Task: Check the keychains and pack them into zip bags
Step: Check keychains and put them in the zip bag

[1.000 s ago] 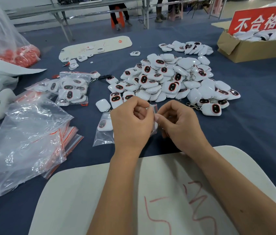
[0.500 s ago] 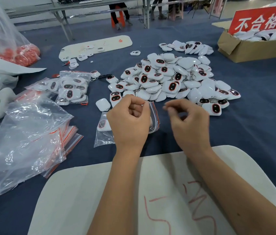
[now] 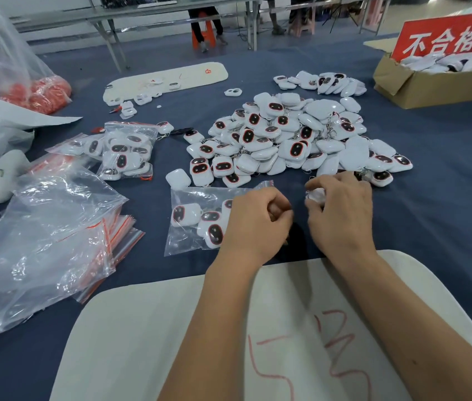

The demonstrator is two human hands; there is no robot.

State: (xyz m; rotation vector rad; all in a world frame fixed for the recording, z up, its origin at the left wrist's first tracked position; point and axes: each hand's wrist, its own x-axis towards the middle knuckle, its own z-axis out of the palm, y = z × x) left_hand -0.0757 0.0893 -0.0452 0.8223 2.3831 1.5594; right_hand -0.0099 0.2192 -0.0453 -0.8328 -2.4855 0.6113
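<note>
Head view: a fresh keychain picked off the pile, bag waiting beside it.

The right hand (image 3: 342,209) curls round a white keychain (image 3: 316,194) at the pile's (image 3: 295,137) six o'clock edge, probably turning it to check. The left hand (image 3: 255,224) is a loose fist, gripping nothing I can see, lying over the part-filled zip bag (image 3: 200,215) at its nine o'clock, likely pinning it ready.
</note>
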